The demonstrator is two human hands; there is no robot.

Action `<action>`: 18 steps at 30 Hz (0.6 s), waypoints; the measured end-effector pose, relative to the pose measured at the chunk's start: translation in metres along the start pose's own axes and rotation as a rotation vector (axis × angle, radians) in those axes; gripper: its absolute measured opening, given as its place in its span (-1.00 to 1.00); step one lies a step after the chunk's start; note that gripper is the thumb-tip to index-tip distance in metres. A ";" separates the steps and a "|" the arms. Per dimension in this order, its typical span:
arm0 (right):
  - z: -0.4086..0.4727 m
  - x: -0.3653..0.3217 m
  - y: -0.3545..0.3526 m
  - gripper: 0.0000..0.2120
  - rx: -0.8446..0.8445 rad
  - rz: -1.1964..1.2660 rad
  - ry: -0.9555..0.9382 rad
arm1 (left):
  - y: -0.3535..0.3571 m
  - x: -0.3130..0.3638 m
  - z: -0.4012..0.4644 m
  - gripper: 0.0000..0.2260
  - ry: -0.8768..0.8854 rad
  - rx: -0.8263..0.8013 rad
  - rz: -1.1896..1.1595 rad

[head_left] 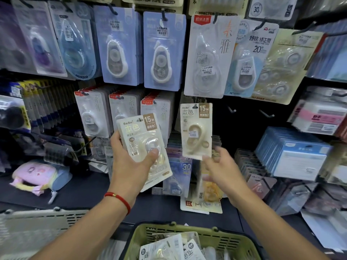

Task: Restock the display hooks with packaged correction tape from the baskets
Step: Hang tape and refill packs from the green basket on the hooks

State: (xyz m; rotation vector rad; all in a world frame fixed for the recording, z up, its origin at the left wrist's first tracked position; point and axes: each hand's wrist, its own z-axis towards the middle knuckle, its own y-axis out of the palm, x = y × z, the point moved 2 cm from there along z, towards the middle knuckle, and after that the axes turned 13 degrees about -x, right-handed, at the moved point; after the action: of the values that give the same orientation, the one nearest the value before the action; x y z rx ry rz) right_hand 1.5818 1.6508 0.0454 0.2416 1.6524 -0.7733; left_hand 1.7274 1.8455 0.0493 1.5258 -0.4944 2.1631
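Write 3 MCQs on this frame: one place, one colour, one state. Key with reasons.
1. Where is the green slatted plastic basket?
A. bottom centre, below both hands
B. top left
C. hung on a hook

2. What colour is the cord bracelet on the left wrist?
A. blue
B. red
C. white

3. What is the left hand doing?
A. hanging idle
B. pressing flat on the shelf
C. gripping a cream carded correction tape pack

Key: A, it sits at the lower edge; B, red cord shows; C, thumb and fingers wrap the pack.
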 end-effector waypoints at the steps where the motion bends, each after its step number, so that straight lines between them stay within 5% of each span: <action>1: -0.001 0.006 0.000 -0.57 -0.011 -0.182 0.041 | 0.001 0.000 0.000 -0.25 -0.003 -0.014 -0.006; 3: -0.005 0.011 0.007 -0.70 -0.104 -0.342 0.008 | 0.005 -0.002 -0.001 -0.26 -0.009 -0.061 -0.021; 7: -0.017 0.005 0.031 -0.69 -0.399 -0.077 -0.136 | 0.016 -0.004 -0.007 -0.19 -0.034 -0.166 -0.032; 13: -0.018 0.004 0.031 -0.88 -0.283 -0.024 -0.211 | 0.020 0.001 -0.010 -0.14 -0.083 -0.214 -0.075; 18: -0.015 0.008 0.020 -0.97 -0.126 0.047 -0.235 | 0.012 -0.005 -0.002 -0.39 -0.144 -0.179 -0.121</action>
State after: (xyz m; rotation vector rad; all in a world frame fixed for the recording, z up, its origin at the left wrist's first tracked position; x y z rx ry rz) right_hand 1.5790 1.6727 0.0318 0.0967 1.4614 -0.6341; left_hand 1.7208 1.8353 0.0433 1.5754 -0.6098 1.8741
